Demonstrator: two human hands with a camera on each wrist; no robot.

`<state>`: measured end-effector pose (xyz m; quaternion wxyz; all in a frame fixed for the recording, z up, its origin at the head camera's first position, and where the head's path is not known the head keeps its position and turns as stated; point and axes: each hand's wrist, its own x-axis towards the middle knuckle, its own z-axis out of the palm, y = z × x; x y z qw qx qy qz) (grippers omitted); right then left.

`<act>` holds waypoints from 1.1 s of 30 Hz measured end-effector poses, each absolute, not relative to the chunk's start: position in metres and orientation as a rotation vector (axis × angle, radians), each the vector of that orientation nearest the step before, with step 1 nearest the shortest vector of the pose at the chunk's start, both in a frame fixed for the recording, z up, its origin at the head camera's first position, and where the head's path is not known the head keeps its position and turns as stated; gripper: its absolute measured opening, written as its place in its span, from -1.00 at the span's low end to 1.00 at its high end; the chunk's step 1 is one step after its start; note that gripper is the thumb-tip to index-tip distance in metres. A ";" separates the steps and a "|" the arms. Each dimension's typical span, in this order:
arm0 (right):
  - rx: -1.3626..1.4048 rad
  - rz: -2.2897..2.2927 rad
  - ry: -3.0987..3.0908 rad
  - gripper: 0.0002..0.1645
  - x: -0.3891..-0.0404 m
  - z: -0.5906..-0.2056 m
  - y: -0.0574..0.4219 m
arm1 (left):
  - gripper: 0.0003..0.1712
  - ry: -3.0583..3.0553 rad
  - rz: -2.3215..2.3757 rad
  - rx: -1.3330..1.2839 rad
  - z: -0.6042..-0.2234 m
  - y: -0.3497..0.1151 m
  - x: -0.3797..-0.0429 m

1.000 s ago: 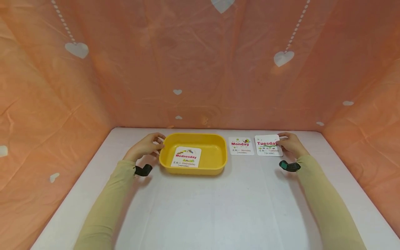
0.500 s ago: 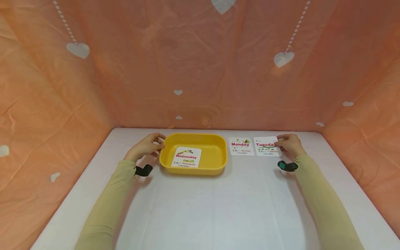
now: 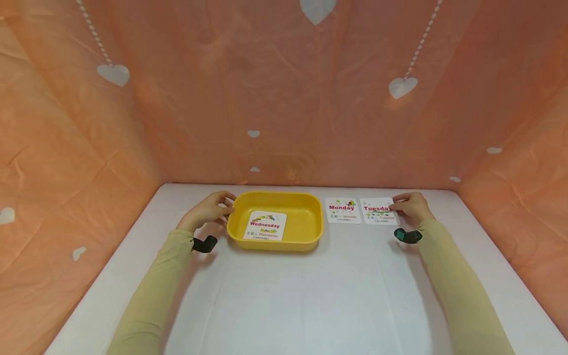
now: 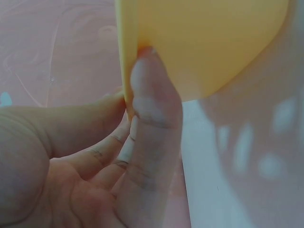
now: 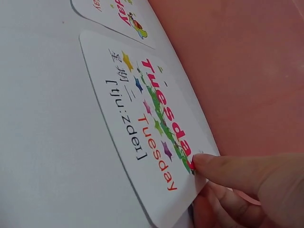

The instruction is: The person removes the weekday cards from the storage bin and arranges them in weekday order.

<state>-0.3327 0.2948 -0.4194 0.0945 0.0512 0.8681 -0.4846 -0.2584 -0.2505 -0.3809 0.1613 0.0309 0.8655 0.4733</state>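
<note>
My left hand (image 3: 208, 210) pinches the left rim of a yellow plastic tray (image 3: 306, 244); in the left wrist view, a finger (image 4: 156, 99) lies on the tray's outer wall (image 4: 209, 42). Inside the tray a white Wednesday card (image 3: 265, 226) lies face up, leaning toward the front left. At the right, my right hand (image 3: 412, 206) holds the right edge of a white Tuesday card (image 3: 379, 211). The right wrist view shows a thumb (image 5: 223, 171) on top of this Tuesday card (image 5: 137, 133) and other fingers at its edge. Just left of it lies a Monday card (image 3: 343, 211).
A white tabletop (image 3: 301, 296) stretches in front of the tray and cards. Behind it and at both sides hangs an orange cloth (image 3: 284, 98) with white hearts. The tray stands close to the table's back edge.
The Tuesday card has shifted slightly left, closer to the Monday card, along with my right hand, and now looks flatter on the table. My left hand and the tray stay put.
</note>
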 end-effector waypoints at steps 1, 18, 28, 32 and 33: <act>0.152 -1.432 2.575 -0.43 -0.333 -0.420 0.295 | -0.51 2.472 1.350 0.086 -0.381 -0.250 -0.258; 0.137 -1.375 2.584 -0.50 -0.334 -0.412 0.296 | -0.53 2.483 1.340 0.084 -0.381 -0.250 -0.257; -0.056 -1.432 2.549 -0.44 -0.341 -0.380 0.278 | -0.53 2.493 1.328 0.087 -0.380 -0.250 -0.259; -0.180 -1.549 2.434 -0.40 -0.345 -0.367 0.261 | -0.52 2.490 1.333 0.090 -0.381 -0.250 -0.260; -0.207 -1.561 2.416 -0.40 -0.345 -0.364 0.256 | -0.52 2.484 1.336 0.093 -0.382 -0.250 -0.260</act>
